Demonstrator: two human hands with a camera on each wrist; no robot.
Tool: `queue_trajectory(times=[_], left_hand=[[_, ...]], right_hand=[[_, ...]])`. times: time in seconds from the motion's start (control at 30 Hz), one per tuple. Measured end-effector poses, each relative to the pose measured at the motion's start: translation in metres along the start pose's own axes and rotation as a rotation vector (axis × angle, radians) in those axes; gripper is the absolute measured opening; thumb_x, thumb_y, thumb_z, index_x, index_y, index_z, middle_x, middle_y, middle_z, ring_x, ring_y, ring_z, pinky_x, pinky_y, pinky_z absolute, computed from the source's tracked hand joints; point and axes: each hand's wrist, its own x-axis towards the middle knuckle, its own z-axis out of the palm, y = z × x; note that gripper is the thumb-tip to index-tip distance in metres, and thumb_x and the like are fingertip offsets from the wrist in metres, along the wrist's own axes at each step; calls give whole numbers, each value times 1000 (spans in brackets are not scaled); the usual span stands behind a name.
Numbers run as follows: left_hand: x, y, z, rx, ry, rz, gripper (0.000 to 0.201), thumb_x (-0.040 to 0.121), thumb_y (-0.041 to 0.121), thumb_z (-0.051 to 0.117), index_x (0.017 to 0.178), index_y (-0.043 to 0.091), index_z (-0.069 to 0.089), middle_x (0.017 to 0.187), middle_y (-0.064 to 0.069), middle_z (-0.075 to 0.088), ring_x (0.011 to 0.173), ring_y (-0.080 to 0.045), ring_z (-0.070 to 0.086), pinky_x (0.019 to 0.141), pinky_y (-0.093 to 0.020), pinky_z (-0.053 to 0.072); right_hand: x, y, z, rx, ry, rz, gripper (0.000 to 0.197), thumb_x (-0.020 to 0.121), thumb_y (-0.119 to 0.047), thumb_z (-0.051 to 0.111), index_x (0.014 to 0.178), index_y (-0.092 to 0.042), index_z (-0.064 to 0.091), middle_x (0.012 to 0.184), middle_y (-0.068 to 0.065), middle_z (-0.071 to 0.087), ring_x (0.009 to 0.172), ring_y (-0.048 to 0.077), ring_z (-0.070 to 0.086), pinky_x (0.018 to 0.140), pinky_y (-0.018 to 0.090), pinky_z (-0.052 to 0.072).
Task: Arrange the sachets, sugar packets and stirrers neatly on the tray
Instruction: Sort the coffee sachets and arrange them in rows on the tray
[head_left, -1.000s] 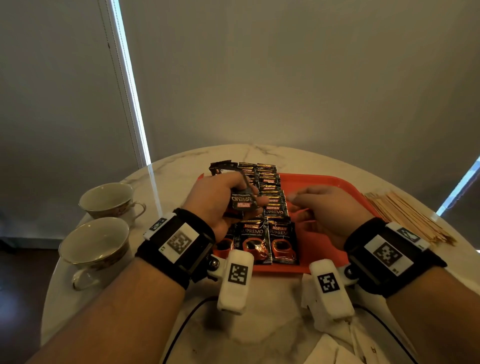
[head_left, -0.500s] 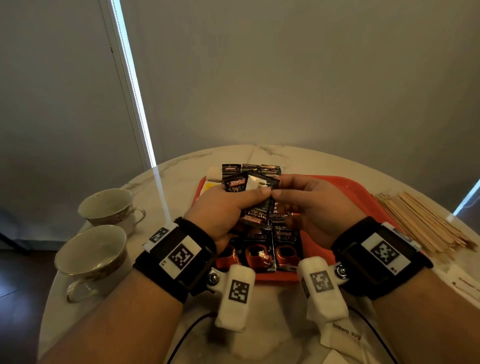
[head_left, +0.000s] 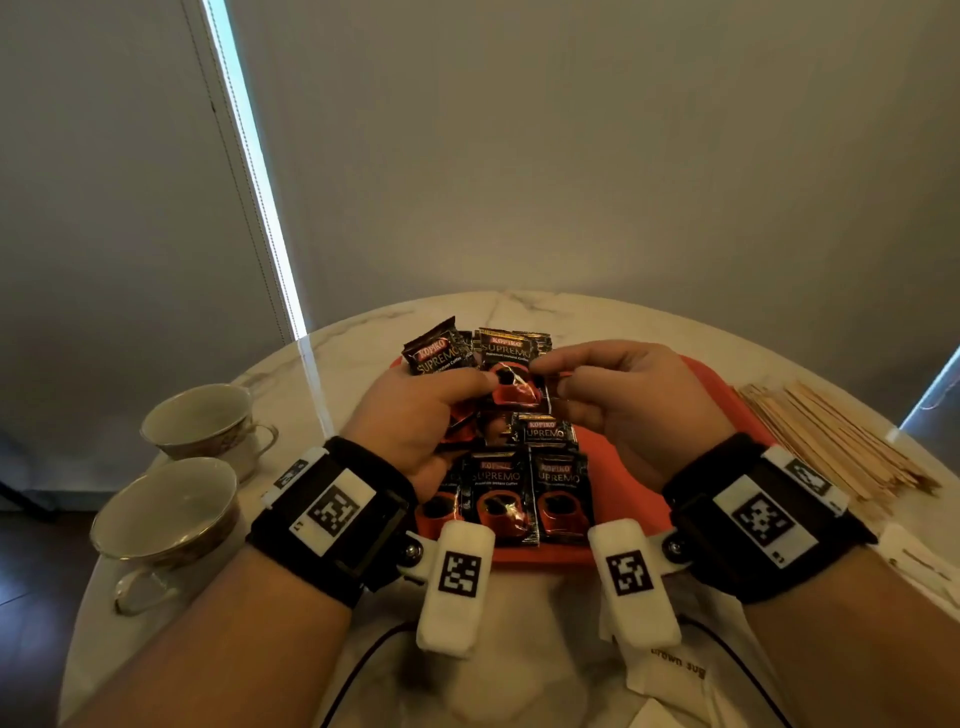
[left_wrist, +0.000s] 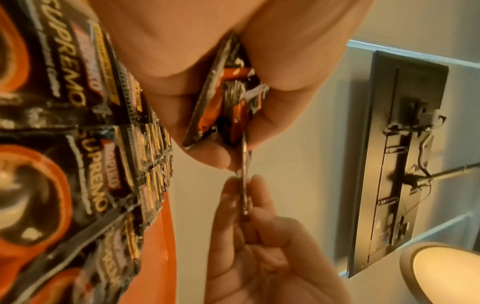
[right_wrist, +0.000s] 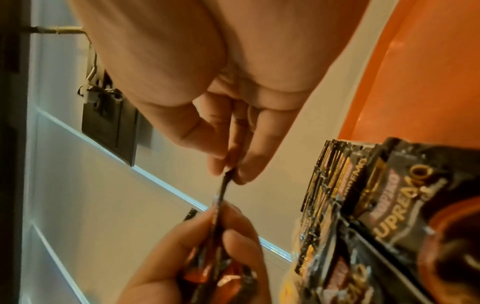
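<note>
An orange tray (head_left: 613, 462) on the marble table carries rows of black coffee sachets (head_left: 501, 493) along its left side. My left hand (head_left: 431, 410) grips a small bunch of sachets (head_left: 441, 353) above the tray. My right hand (head_left: 618, 389) pinches the edge of one sachet (head_left: 514, 387) from that bunch, between the two hands. The left wrist view shows the bunch (left_wrist: 223, 107) in my curled fingers and the pinched sachet edge (left_wrist: 244, 185) on. In the right wrist view my right fingertips (right_wrist: 244, 164) squeeze that edge. Wooden stirrers (head_left: 831, 441) lie in a pile right of the tray.
Two empty teacups (head_left: 166, 514) stand at the table's left edge. White brown-sugar packets (head_left: 670, 670) lie near the front edge, below my right wrist. A black cable (head_left: 358, 675) runs across the near table. The tray's right half is bare orange.
Both hands rose off the tray and met. The left hand lifted its bunch of sachets and turned them upright. The right hand came in and took hold of one sachet's edge.
</note>
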Motion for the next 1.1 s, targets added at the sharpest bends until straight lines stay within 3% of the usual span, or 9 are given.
queue_trajectory(times=[0.13,0.2,0.27,0.4,0.6,0.83,1.1], left_hand=[[1,-6,2,83,1,45,36,86,-3,74,121,0,66,100,-18,79,78,-29,77,61,-35,61],[1,-8,2,106,-15,38,37,85,-4,74,121,1,67,103,-17,79,88,-32,78,64,-36,61],[1,-9,3,124,-29,39,31,86,-4,74,115,5,69,101,-15,79,89,-31,78,63,-37,60],[-1,-6,5,99,-23,26,3,93,8,71,96,8,72,81,-7,77,70,-21,74,61,-33,60],[1,0,2,33,55,23,9,95,14,68,93,6,72,78,-9,73,67,-20,71,65,-35,59],[-2,1,1,30,68,16,11,96,15,68,97,6,72,76,-6,74,68,-19,71,65,-35,60],[0,1,-1,37,73,10,13,95,17,69,98,5,73,78,-7,75,69,-19,73,61,-34,60]], right_hand=[[2,0,0,91,57,115,34,85,11,68,116,-4,67,109,21,71,79,23,73,65,31,60],[1,1,1,75,62,204,37,86,8,68,120,-6,64,98,19,73,66,17,69,56,28,56],[1,3,-3,80,67,270,39,86,6,69,122,-8,64,93,13,75,62,16,67,53,27,54],[-3,4,-18,-34,127,351,28,87,5,68,114,-5,67,86,11,75,60,15,66,55,28,54],[-21,14,-30,-206,99,522,11,88,7,63,91,-2,69,79,15,70,63,22,63,56,32,53],[-27,19,-28,-307,72,561,9,84,7,70,89,0,69,74,15,68,58,21,63,52,30,54],[-26,20,-28,-265,176,544,15,89,-7,70,100,3,69,74,13,67,60,22,62,55,31,54]])
